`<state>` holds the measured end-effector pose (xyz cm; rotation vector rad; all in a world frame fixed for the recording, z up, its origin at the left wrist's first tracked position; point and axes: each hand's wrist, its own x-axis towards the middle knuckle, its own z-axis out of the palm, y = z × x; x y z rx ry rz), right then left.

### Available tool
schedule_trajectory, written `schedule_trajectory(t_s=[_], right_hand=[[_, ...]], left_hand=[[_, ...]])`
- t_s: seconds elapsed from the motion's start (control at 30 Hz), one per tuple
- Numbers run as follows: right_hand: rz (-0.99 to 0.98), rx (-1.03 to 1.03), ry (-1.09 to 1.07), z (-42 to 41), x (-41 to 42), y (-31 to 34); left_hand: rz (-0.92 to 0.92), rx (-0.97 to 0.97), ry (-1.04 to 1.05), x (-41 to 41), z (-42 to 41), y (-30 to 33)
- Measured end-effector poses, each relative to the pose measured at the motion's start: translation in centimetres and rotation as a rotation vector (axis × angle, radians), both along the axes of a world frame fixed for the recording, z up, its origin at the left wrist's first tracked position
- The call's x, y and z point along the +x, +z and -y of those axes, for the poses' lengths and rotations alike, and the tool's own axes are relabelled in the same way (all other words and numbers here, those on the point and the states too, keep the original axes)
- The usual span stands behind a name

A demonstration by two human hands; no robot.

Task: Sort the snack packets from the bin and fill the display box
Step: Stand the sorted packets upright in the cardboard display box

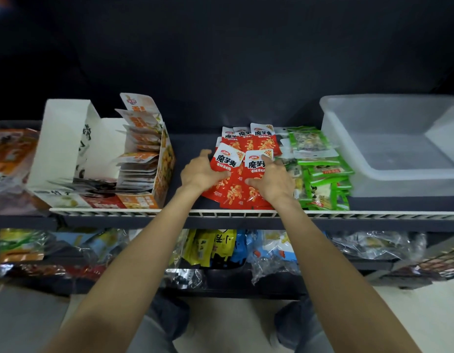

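Several red snack packets (242,146) lie spread on the shelf's middle. My left hand (199,173) grips one red packet (225,163) at its left edge, thumb across its front. My right hand (273,182) grips the neighbouring red packet (255,165), with a finger over its top edge and the thumb on its front. A pile of green packets (320,171) lies just right of the red ones. The display box (154,179), orange-fronted, stands at the left, with orange-and-white packets filed upright in it. The clear plastic bin (389,138) sits at the far right and looks empty.
A white cardboard box (63,141) with a raised flap stands left of the display box. The shelf has a white slotted front rail (246,214). Below it, a lower shelf holds yellow, blue and clear bagged snacks (221,248). More orange packets (12,151) lie at the far left.
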<state>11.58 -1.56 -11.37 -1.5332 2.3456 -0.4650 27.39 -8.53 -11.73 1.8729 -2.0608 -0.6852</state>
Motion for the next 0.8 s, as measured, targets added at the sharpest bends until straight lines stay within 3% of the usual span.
schedule_trajectory(t_s=[0.13, 0.2, 0.27, 0.4, 0.5, 0.63, 0.8], right_hand=[[-0.022, -0.004, 0.009, -0.1, 0.2, -0.1], [0.004, -0.058, 0.010, -0.4, 0.2, 0.0], [0.107, -0.272, -0.026, -1.0, 0.2, 0.0], [0.482, -0.628, -0.178, -2.9, 1.5, 1.2], [0.749, -0.665, -0.241, -4.1, 3.0, 3.1], [1.452, -0.602, -0.277, -4.7, 6.2, 5.4], [1.833, -0.541, -0.292, -3.8, 10.6, 6.7]], left_hand=[[0.016, -0.127, -0.079, 0.1, -1.3, 0.1], [-0.065, -0.154, -0.141, 0.7, -2.5, 0.3], [-0.256, -0.163, -0.118, 1.6, -3.8, 1.0], [-0.697, -0.249, -0.112, 4.2, -7.5, 5.0], [-0.840, -0.356, -0.107, 7.0, -10.3, 9.2], [-0.879, -0.552, -0.008, 12.2, -11.1, 12.9], [-0.699, -0.626, 0.065, 18.9, -9.3, 13.6]])
